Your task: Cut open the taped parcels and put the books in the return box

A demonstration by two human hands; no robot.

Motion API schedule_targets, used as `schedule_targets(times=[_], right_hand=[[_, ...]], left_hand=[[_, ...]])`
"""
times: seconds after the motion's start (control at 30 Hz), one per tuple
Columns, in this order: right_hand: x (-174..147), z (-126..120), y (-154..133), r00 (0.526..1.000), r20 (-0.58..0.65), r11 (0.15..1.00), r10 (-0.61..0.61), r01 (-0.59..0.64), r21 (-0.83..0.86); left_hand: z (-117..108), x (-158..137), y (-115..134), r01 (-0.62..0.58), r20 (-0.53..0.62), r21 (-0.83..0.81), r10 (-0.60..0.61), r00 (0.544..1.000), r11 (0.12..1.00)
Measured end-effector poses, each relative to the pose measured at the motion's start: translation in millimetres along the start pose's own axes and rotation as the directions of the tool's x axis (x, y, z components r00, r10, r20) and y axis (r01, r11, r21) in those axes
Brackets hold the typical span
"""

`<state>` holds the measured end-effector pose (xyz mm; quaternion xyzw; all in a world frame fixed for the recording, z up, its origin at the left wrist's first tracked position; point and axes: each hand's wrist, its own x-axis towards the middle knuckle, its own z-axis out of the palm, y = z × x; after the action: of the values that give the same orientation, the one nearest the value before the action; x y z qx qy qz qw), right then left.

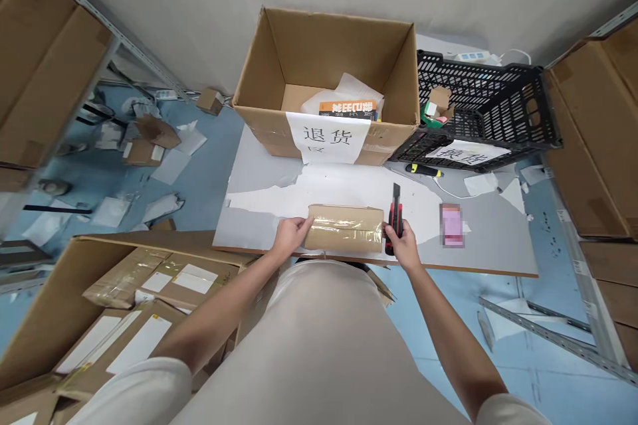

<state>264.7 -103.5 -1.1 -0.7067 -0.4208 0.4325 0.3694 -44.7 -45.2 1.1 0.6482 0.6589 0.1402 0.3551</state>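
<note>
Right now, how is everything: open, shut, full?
Parcel: taped across its top.
Cutter: held in right hand, blade position unclear.
Middle carton: open on top, partly filled.
Black crate: open on top, partly filled.
Lower-left carton: open, well filled.
Pink item: too blurred to tell.

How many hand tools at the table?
2: a red-and-black cutter in the right hand, a yellow-and-black tool just in front of the black crate. More may be hidden behind the carton.
</note>
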Motion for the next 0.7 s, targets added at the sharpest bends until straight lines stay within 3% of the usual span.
schedule_targets(times=[0.1,0.17,0.27,0.37,0.4,0.47,0.57,0.63,0.7], right_hand=[[17,5,-3,1.0,-0.012,0.975,-0.004,0.001,-0.223],[26,11,-3,0.999,-0.047,0.95,0.009,-0.023,-0.311],[31,18,-7,0.995,-0.097,0.916,-0.004,-0.035,-0.4],[28,22,-24,0.992,-0.068,0.831,-0.109,0.054,-0.553],[27,23,-33,0.988,-0.003,0.78,-0.157,0.122,-0.614],[24,28,-53,0.947,0.24,0.64,-0.215,0.322,-0.697],[24,42,-83,0.786,0.602,0.424,-0.141,0.598,-0.681],[26,53,-99,0.721,0.691,0.324,-0.063,0.669,-0.669],[29,61,-110,0.696,0.718,0.255,0.011,0.692,-0.675]], left_hand=[[5,8,11,0.045,-0.017,0.062,-0.044,0.999,0.997],[14,8,12,0.012,-0.019,0.026,-0.011,1.0,1.0],[28,-2,7,-0.173,-0.124,0.042,0.177,0.976,0.984],[39,-12,0,-0.357,-0.152,0.187,0.386,0.91,0.915],[41,-14,-2,-0.406,-0.118,0.217,0.437,0.892,0.888],[44,-16,-5,-0.473,-0.055,0.243,0.499,0.865,0.847],[47,-15,-8,-0.511,-0.038,0.262,0.538,0.842,0.819],[48,-14,-11,-0.54,-0.06,0.278,0.575,0.816,0.795],[50,-13,-12,-0.579,-0.098,0.298,0.627,0.772,0.759]])
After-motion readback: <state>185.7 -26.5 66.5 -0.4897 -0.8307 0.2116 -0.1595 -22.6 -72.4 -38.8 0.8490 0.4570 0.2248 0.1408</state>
